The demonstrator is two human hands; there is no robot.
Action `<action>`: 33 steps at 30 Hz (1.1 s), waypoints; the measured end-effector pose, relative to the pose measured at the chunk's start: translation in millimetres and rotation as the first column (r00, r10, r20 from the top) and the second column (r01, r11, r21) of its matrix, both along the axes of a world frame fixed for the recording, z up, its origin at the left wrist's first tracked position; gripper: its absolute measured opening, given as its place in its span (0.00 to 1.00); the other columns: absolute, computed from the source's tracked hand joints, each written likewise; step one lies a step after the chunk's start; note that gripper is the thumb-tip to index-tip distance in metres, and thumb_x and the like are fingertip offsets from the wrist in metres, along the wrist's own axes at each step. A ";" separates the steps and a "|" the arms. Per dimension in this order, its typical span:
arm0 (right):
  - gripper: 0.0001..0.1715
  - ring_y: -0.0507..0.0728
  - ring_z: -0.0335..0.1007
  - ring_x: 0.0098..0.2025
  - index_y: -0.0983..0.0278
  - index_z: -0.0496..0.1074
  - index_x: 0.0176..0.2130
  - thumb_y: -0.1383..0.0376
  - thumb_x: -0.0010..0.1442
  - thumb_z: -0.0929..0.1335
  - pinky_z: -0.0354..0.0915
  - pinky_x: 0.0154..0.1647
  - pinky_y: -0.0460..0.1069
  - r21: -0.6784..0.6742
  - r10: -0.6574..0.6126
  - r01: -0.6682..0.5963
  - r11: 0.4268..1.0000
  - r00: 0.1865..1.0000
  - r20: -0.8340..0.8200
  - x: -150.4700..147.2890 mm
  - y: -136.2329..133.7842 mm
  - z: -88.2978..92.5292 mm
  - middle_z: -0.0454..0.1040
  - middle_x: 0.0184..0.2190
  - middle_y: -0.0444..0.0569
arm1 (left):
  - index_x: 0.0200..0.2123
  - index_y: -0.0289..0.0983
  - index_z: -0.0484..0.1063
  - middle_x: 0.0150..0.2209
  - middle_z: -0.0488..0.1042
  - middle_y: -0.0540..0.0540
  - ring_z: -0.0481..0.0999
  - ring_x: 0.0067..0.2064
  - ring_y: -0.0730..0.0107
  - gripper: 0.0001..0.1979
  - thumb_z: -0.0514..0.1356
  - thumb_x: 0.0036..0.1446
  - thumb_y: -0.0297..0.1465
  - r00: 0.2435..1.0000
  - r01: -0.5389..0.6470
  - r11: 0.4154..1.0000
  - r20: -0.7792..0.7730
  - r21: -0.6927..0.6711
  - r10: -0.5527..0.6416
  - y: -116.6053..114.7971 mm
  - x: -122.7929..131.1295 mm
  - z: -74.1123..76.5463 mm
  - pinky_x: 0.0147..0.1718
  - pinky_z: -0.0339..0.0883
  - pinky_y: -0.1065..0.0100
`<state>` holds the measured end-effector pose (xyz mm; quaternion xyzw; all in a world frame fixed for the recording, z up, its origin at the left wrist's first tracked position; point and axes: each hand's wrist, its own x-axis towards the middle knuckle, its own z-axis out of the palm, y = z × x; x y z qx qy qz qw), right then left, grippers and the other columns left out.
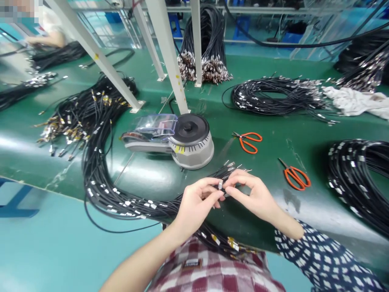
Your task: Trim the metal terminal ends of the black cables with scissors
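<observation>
Wears maroon-and-white checked cloth [231, 280], with small brown-edged label [192, 264] too blurred to read; on right arm [288, 227], navy sleeve [331, 259] patterned with white patches. Shows bare left hand [196, 202], right hand [257, 198] and left forearm [142, 255].

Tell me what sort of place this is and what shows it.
Probably a cable assembly workshop: many bundles of black cables lie on a green workbench, along with a grey benchtop machine and orange-handled scissors.

No legible text or numbers.
</observation>
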<state>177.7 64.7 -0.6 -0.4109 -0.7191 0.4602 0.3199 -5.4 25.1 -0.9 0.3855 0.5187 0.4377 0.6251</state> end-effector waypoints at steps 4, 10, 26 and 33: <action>0.10 0.55 0.68 0.35 0.61 0.76 0.29 0.63 0.62 0.69 0.63 0.37 0.50 -0.022 -0.015 0.015 1.000 1.000 -0.008 -5.7 1.2 1.8 0.74 0.30 0.47 | 0.43 0.33 0.76 0.25 0.79 0.47 0.74 0.24 0.72 0.14 0.66 0.53 0.31 0.998 0.007 1.000 -0.069 0.019 -0.006 -0.9 2.5 0.1 0.27 0.70 0.71; 0.11 0.54 0.66 0.33 0.62 0.74 0.25 0.62 0.59 0.70 0.61 0.35 0.50 -0.136 0.023 -0.036 0.990 0.995 -0.093 -8.5 7.2 -4.1 0.72 0.28 0.46 | 0.42 0.36 0.74 0.24 0.78 0.49 0.74 0.23 0.72 0.12 0.65 0.54 0.30 0.993 0.029 0.999 -0.113 0.021 -0.027 -4.1 5.7 -2.6 0.27 0.70 0.72; 0.13 0.55 0.77 0.41 0.59 0.72 0.44 0.55 0.63 0.69 0.70 0.45 0.51 -0.400 -0.194 0.046 0.915 0.921 -0.339 12.8 -3.0 -11.0 0.73 0.41 0.47 | 0.45 0.30 0.74 0.23 0.78 0.47 0.73 0.22 0.74 0.18 0.67 0.52 0.32 1.000 -0.016 0.999 0.010 -0.044 0.016 -3.4 3.7 -2.7 0.24 0.70 0.73; 0.19 0.56 0.78 0.40 0.60 0.69 0.43 0.60 0.55 0.75 0.73 0.40 0.50 -0.329 -0.186 0.084 0.941 0.938 -0.294 6.1 -7.1 -10.7 0.72 0.41 0.48 | 0.42 0.30 0.76 0.23 0.77 0.48 0.73 0.21 0.75 0.15 0.67 0.51 0.31 1.000 -0.013 0.999 0.004 -0.036 0.013 -2.6 4.3 -2.7 0.24 0.70 0.73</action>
